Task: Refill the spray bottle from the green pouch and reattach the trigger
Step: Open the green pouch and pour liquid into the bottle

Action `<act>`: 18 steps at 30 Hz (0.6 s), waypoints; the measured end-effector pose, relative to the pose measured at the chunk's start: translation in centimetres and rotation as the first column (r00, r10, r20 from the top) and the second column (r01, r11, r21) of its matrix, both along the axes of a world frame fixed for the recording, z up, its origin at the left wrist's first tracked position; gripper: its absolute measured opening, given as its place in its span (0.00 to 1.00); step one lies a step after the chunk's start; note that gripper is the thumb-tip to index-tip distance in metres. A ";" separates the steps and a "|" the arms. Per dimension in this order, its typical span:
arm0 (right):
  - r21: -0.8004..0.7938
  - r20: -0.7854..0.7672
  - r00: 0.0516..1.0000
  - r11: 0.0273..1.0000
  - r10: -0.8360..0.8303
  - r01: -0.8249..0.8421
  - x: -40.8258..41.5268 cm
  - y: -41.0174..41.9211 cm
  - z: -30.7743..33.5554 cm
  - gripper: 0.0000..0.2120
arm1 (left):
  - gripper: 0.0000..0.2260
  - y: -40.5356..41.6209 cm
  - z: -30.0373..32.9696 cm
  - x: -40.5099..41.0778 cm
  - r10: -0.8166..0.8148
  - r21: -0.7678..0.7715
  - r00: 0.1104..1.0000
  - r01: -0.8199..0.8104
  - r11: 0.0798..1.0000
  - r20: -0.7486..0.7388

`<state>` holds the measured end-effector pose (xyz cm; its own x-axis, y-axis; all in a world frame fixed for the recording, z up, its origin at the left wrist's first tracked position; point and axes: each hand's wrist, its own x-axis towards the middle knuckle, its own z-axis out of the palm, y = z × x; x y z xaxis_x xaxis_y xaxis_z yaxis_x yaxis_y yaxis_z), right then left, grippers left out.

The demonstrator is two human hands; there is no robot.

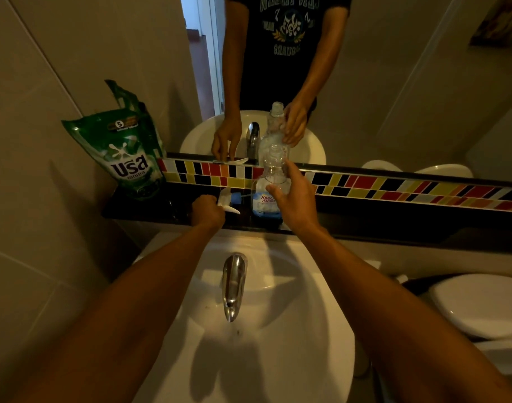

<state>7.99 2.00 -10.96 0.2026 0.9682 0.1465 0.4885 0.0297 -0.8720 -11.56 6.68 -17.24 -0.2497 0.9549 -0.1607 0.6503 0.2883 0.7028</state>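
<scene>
A clear spray bottle (268, 184) with a blue-and-white label stands upright on the dark ledge (394, 219) behind the sink, its neck bare. My right hand (295, 196) wraps around its middle. The white trigger head (230, 200) with a blue collar lies on its side on the ledge just left of the bottle, and my left hand (207, 210) is closed on its white lever end. The green pouch (127, 152) stands at the ledge's left end against the wall, its top corner torn open.
A white sink (292, 330) with a chrome tap (233, 283) lies below the ledge. A mirror above a strip of coloured tiles (394, 184) reflects the person, the hands and the bottle. A white toilet lid (478, 303) sits at the right.
</scene>
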 end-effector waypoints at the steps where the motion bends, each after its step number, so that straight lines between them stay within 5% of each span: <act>1: 0.010 0.006 1.000 1.000 -0.011 0.011 -0.1 -0.3 -0.2 0.32 | 0.08 -0.2 0.1 0.0 0.002 0.012 1.000 -0.002 1.000 0.009; 7: 0.226 0.054 0.970 0.949 -0.237 0.219 -1.7 -3.3 -0.5 0.20 | 0.18 -1.8 1.9 -2.3 0.046 0.131 0.997 -0.053 0.990 0.060; 13: 0.255 0.029 0.999 0.966 -0.043 0.034 -6.3 -5.0 -0.3 0.07 | 0.13 -4.0 5.8 -7.6 0.086 0.239 0.996 -0.092 0.967 0.034; 18: 0.205 0.016 0.985 0.964 0.170 -0.170 -11.6 -3.1 1.7 0.11 | 0.18 -5.1 8.5 -13.0 0.143 0.266 0.987 -0.158 0.951 0.078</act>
<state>-3.65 -1.13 -9.29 0.0380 0.9378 0.3450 0.4597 0.2901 -0.8394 -24.52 1.61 -8.73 -0.3918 0.9165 0.0804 0.5707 0.1736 0.8026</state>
